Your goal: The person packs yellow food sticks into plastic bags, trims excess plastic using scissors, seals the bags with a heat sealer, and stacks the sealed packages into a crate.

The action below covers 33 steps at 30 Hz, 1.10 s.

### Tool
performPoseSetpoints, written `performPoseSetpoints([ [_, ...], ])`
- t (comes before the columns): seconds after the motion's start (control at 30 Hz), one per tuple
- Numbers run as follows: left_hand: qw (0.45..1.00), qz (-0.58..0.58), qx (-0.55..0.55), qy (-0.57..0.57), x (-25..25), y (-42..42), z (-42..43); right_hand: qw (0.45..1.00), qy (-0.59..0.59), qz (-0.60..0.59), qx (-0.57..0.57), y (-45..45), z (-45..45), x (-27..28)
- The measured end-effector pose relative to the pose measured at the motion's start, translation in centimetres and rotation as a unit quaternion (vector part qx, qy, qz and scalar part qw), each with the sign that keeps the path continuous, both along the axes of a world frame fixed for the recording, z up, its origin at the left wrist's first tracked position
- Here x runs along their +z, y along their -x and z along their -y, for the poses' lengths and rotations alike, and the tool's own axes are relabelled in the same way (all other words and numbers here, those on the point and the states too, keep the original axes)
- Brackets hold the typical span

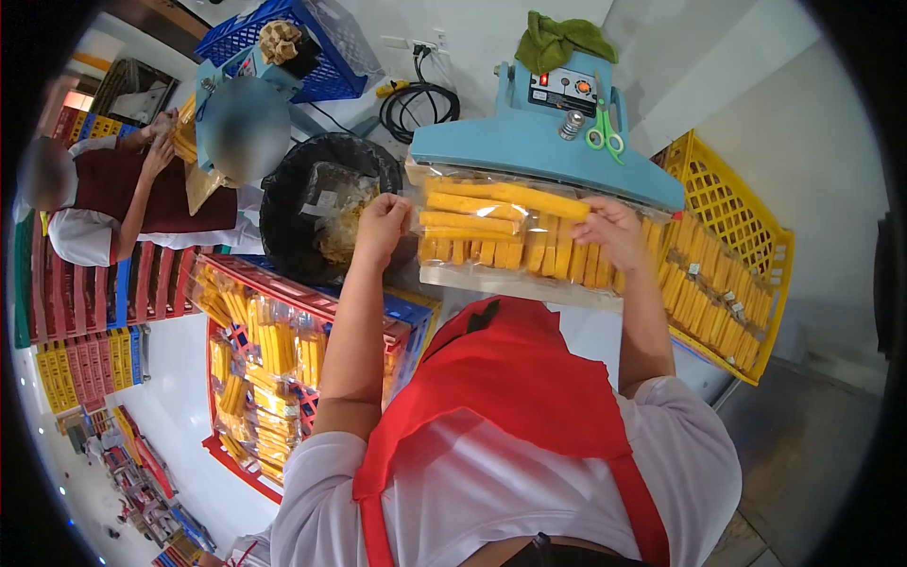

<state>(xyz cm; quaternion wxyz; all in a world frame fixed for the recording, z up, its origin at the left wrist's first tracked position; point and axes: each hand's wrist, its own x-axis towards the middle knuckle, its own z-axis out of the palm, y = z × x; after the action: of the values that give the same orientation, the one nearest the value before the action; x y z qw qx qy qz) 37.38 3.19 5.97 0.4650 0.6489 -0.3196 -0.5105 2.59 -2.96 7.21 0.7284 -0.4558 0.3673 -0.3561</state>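
Observation:
A clear plastic bag of long yellow sticks (510,197) lies along the front of a blue bag sealer (548,151). My left hand (382,229) is closed in a pinch at the bag's left end, by the sealer's left corner. My right hand (612,232) grips the right end of the same bag, its fingers bent over the sticks. Under and in front of the bag, more bagged yellow sticks (496,253) stand in a row on a pale shelf (520,285). The thumb side of my right hand partly hides the bag's end.
Green-handled scissors (605,132) and a green cloth (563,42) rest on the sealer. A yellow crate (777,250) of bagged sticks stands right, a red crate (269,274) of bags left. Between them and a co-worker (132,194) is a black-lined bin (283,213).

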Motion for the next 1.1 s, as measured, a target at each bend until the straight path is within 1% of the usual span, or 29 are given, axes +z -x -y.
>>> performPoseSetpoints([
  [0.07,1.000,-0.004,-0.008,-0.010,0.5,-0.4,-0.1,1.000,0.010,-0.015,-0.019,3.0,0.2,0.4],
  [0.13,1.000,-0.008,-0.015,-0.019,1.5,-0.2,-0.2,0.997,-0.003,0.021,-0.069,7.3,0.0,0.4],
  [0.2,0.995,0.031,0.094,0.023,2.8,0.6,-0.5,0.985,0.036,0.016,-0.166,11.0,-0.8,1.5],
  [0.23,0.995,0.029,0.091,0.027,3.1,0.5,-0.7,0.985,0.040,0.015,-0.168,11.8,-0.7,2.1],
  [0.3,0.988,0.039,0.108,0.103,3.6,0.7,-1.0,0.963,0.116,0.172,-0.175,13.1,-0.7,3.4],
  [0.33,0.988,0.033,0.102,0.107,4.5,1.9,-0.8,0.965,0.118,0.153,-0.175,11.9,-0.7,4.5],
  [0.37,0.991,-0.031,0.039,0.124,5.6,3.5,-0.7,0.968,0.118,0.135,-0.176,9.7,-0.6,5.0],
  [0.4,0.985,-0.093,-0.023,0.140,6.8,5.2,-0.6,0.968,0.100,0.164,-0.161,6.8,-0.8,5.4],
  [0.43,0.978,-0.145,-0.067,0.131,7.8,7.1,-0.6,0.967,0.083,0.195,-0.144,3.3,-0.9,5.7],
  [0.47,0.967,-0.193,-0.109,0.123,8.6,8.7,-0.5,0.957,0.036,0.270,-0.099,-0.1,-0.9,5.2],
  [0.5,0.966,-0.191,-0.113,0.130,8.8,9.9,-0.3,0.956,0.007,0.279,-0.095,-3.4,-1.4,5.1],
  [0.53,0.941,-0.295,-0.086,0.141,8.8,10.8,-0.1,0.955,-0.018,0.285,-0.077,-5.9,-2.0,5.1],
  [0.57,0.904,-0.396,-0.058,0.149,8.7,11.1,0.1,0.954,-0.044,0.291,-0.058,-7.8,-2.7,5.1],
  [0.6,0.904,-0.394,-0.057,0.155,8.4,10.8,0.2,0.956,-0.044,0.288,-0.024,-9.2,-3.1,5.0],
  [0.63,0.889,-0.415,-0.053,0.186,7.8,10.3,0.3,0.958,-0.045,0.284,0.011,-10.1,-3.4,5.0],
  [0.67,0.872,-0.435,-0.047,0.217,7.6,9.8,0.4,0.957,-0.042,0.285,0.017,-10.1,-3.3,5.4],
  [0.73,0.875,-0.426,-0.041,0.228,7.9,8.1,-0.1,0.989,0.074,0.120,0.048,-9.8,-2.6,6.2],
  [0.77,0.875,-0.432,-0.025,0.218,8.0,7.2,-0.4,0.977,0.198,0.075,-0.010,-9.0,-1.1,6.2],
  [0.8,0.875,-0.438,-0.005,0.208,8.1,6.3,-0.8,0.959,0.265,-0.066,-0.081,-7.3,1.7,4.9],
  [0.83,0.871,-0.442,0.005,0.215,8.1,5.3,-1.1,0.919,0.321,-0.178,-0.145,-6.1,4.3,5.8],
  [0.87,0.871,-0.438,0.018,0.222,8.3,4.3,-1.3,0.887,0.225,-0.357,-0.189,-5.0,6.3,7.2],
  [0.9,0.869,-0.439,0.013,0.227,8.6,3.4,-1.8,0.858,0.289,-0.376,-0.197,-2.5,9.9,4.1],
  [0.93,0.867,-0.441,0.008,0.233,8.8,2.6,-2.2,0.787,0.332,-0.491,-0.171,-1.3,12.1,2.5],
  [0.97,0.868,-0.435,0.030,0.237,8.9,2.0,-2.5,0.698,0.373,-0.593,-0.145,-0.7,13.8,1.7],
  [1.0,0.867,-0.431,0.042,0.245,8.9,1.2,-2.8,0.701,0.383,-0.587,-0.136,-0.5,14.8,1.4],
  [1.07,0.859,-0.436,0.018,0.267,8.6,-0.2,-3.6,0.736,0.302,-0.602,-0.071,-0.8,16.4,1.0],
  [1.1,0.857,-0.435,0.018,0.277,9.0,-0.4,-4.0,0.739,0.307,-0.597,-0.063,-1.0,16.9,0.9],
])
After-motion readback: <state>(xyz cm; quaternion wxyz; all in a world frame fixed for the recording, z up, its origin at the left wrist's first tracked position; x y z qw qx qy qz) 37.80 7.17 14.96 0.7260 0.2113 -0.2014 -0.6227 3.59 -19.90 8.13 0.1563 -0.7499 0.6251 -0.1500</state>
